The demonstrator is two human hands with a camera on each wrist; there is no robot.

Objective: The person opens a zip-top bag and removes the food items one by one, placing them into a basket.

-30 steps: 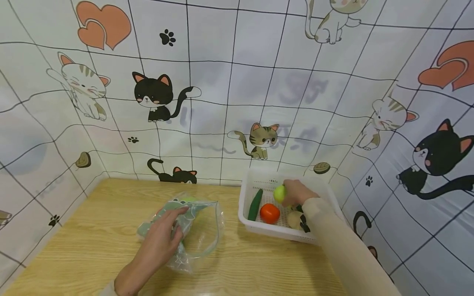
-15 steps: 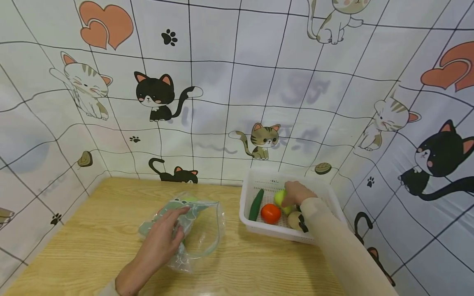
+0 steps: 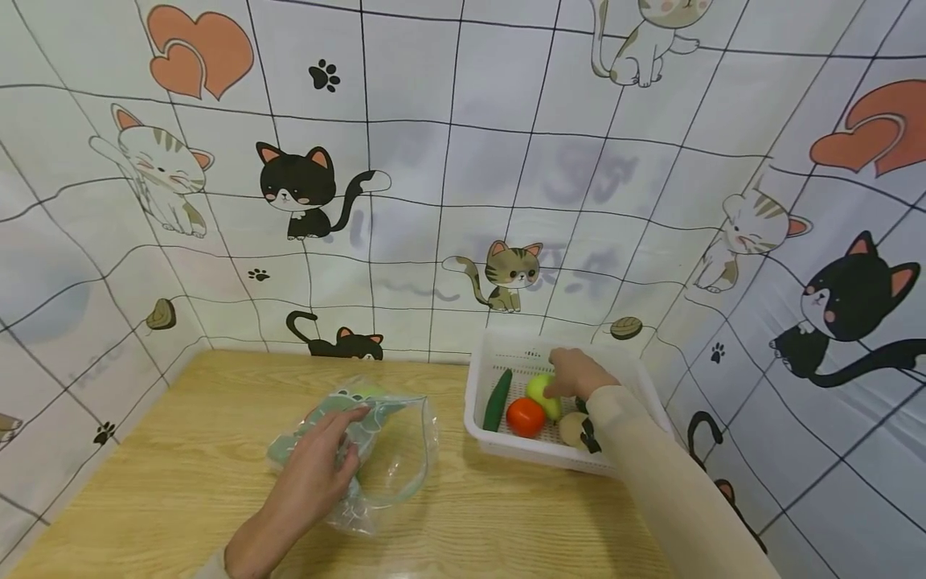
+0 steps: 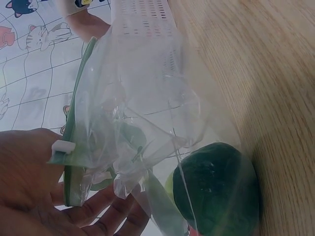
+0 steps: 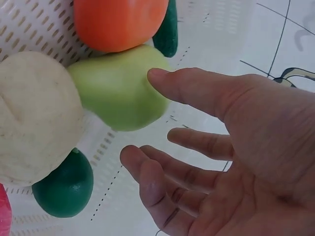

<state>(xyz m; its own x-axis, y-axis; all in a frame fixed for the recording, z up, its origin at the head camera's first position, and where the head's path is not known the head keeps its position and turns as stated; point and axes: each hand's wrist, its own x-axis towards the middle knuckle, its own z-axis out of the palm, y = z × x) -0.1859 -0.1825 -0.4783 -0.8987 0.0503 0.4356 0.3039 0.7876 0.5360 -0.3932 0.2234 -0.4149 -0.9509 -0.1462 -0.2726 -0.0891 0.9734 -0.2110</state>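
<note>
My left hand [image 3: 311, 470] holds a clear zip bag with a green print [image 3: 394, 458] on the table. In the left wrist view, the bag's green zip edge [image 4: 74, 113] with its white slider [image 4: 63, 146] lies between thumb and fingers. A dark green round thing [image 4: 216, 189] shows inside the bag. My right hand [image 5: 256, 162] is over the white basket [image 3: 506, 452], fingers spread and grasping nothing. Its thumb tip is at the yellow-green pear [image 5: 118, 91], whether touching I cannot tell. The pear lies beside a tomato [image 5: 120, 22].
The basket also has a cucumber [image 3: 497, 400], a pale tan round thing [image 5: 37, 118], a dark green piece [image 5: 66, 184] and a pink thing [image 5: 4, 214] at the edge of view. A cat-print sheet [image 3: 419, 177] rises behind the wooden table [image 3: 463, 531].
My right hand has lowered the pear into the basket beside the tomato and let go of it, its fingers now spread. The left hand and the bag stay where they were.
</note>
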